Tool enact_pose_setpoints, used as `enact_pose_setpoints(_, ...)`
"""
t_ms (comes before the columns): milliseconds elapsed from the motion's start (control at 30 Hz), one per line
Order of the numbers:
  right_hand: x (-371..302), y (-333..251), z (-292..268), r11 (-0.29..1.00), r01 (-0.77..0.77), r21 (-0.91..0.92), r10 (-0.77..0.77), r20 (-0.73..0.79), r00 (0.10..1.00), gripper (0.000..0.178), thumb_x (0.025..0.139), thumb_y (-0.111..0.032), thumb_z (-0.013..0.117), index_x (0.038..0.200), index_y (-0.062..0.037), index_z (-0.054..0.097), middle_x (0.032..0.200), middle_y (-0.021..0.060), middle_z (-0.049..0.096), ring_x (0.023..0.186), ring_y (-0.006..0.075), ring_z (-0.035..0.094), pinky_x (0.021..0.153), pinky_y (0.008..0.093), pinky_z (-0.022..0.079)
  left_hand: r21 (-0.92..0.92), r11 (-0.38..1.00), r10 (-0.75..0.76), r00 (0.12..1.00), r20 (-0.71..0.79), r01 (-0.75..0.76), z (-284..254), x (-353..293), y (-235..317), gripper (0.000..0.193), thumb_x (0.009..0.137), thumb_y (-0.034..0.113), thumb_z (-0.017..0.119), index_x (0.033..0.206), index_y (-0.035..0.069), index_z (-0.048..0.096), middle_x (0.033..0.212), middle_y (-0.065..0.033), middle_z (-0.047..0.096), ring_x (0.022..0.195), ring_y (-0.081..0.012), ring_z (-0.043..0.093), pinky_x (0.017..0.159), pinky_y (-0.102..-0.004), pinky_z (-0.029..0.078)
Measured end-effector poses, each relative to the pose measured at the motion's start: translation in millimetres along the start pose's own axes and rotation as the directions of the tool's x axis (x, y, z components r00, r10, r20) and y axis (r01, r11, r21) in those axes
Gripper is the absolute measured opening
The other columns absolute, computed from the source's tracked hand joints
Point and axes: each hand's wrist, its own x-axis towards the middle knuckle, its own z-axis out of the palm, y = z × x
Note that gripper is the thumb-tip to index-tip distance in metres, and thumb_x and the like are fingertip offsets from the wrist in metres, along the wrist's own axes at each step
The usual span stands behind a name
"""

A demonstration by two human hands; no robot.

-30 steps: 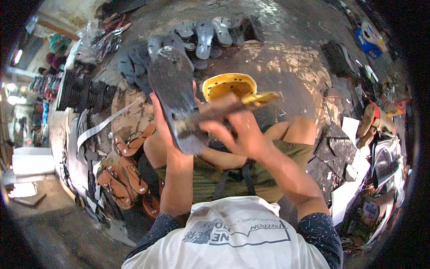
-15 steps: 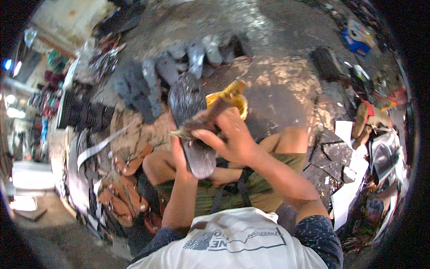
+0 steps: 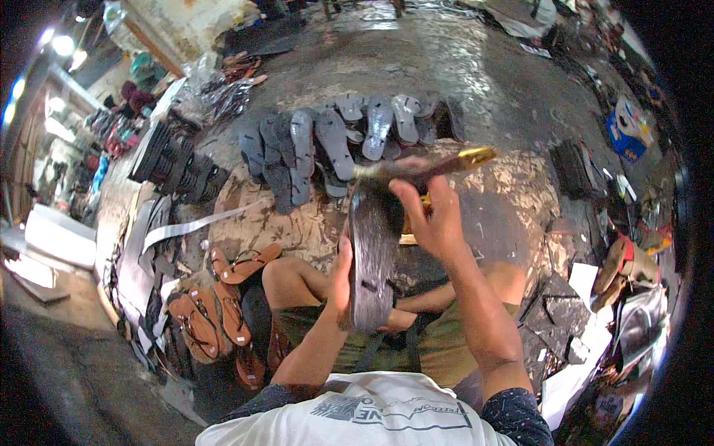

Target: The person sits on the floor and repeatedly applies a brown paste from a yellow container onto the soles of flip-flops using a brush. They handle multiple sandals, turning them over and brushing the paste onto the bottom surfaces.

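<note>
Sole [image 3: 374, 256], long, glossy black, round-ended, is hovering above the worker's crossed legs [image 3: 286, 282] in the grasping fingers of the left hand [image 3: 341, 282], while the right hand [image 3: 440, 221] is clutching a slim, yellow-ended brush [image 3: 462, 160] across its far end.

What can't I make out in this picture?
In the head view:
- Long dark, yellow-ended tool: left tip blurred.
- Glossy black sandal-shaped sole: far face turned away.
- Left-hand grip: most fingers hidden behind the sole.
- White printed shirt: cut off by the bottom edge.
</note>
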Motion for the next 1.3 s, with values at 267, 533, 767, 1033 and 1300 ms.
enact_pose_setpoints(267, -74.6, -10.5, 9.7, 0.965, -0.206, 0.161, 0.162, 0.254, 0.954, 0.028, 0.092, -0.013, 0.075, 0.116, 0.0007, 0.067, 0.111, 0.0171, 0.070, 0.102, 0.0307, 0.066, 0.091, 0.0400, 0.051, -0.282, 0.951, -0.062, 0.970, 0.234, 0.128, 19.6, 37.1, 31.2, 0.073, 0.101, 0.065, 0.046, 0.136, 0.001, 0.059, 0.120, -0.0163, 0.072, 0.102, -0.0303, 0.072, 0.094, -0.0445, 0.058)
enact_pose_setpoints(533, -112.7, -22.7, 0.6, 0.994, 0.015, 0.108, -0.039, 0.221, 0.975, 0.035, 0.086, -0.022, 0.080, 0.115, -0.0078, 0.068, 0.113, 0.0098, 0.069, 0.104, 0.0333, 0.064, 0.090, 0.0460, 0.047, -0.151, 0.977, 0.149, 0.989, -0.014, -0.149, -20.1, 71.3, 34.2, 0.061, 0.104, 0.056, 0.049, 0.141, 0.008, 0.056, 0.127, -0.0174, 0.068, 0.094, -0.0298, 0.073, 0.074, -0.0410, 0.065)
enact_pose_setpoints(767, -96.8, -33.9, -98.7, 0.984, -0.181, -0.002, 0.179, -0.126, 0.976, 0.028, 0.090, -0.023, 0.072, 0.112, -0.0055, 0.073, 0.114, 0.0132, 0.067, 0.117, 0.0308, 0.057, 0.101, 0.0437, 0.046, -0.207, 0.966, -0.130, 0.982, 0.138, 0.157, -34.0, 141.6, -26.4, 0.059, 0.099, 0.053, 0.058, 0.124, -0.001, 0.060, 0.111, -0.0179, 0.070, 0.085, -0.0280, 0.072, 0.069, -0.0375, 0.063)
enact_pose_setpoints(1033, -114.6, -24.8, -175.1, 0.949, -0.228, -0.218, 0.128, -0.395, 0.910, 0.033, 0.087, -0.021, 0.076, 0.115, -0.0038, 0.070, 0.142, 0.0154, 0.047, 0.130, 0.0307, 0.049, 0.108, 0.0466, 0.043, -0.305, 0.944, -0.150, 0.987, -0.064, 0.124, 33.4, 296.6, -118.2, 0.041, 0.103, 0.039, 0.059, 0.129, 0.007, 0.061, 0.119, -0.0119, 0.070, 0.108, -0.0236, 0.067, 0.095, -0.0422, 0.054)
enact_pose_setpoints(1300, -111.2, 29.1, -150.3, 0.959, -0.265, -0.104, 0.214, -0.351, 0.912, 0.035, 0.103, -0.022, 0.063, 0.129, 0.0018, 0.060, 0.136, 0.0147, 0.058, 0.127, 0.0250, 0.054, 0.111, 0.0415, 0.041, 0.224, 0.950, 0.229, 0.973, -0.031, -0.216, -29.0, 169.6, -6.5, 0.049, 0.104, 0.056, 0.052, 0.089, 0.011, 0.058, 0.084, -0.0050, 0.065, 0.079, -0.0160, 0.064, 0.073, -0.0293, 0.046)
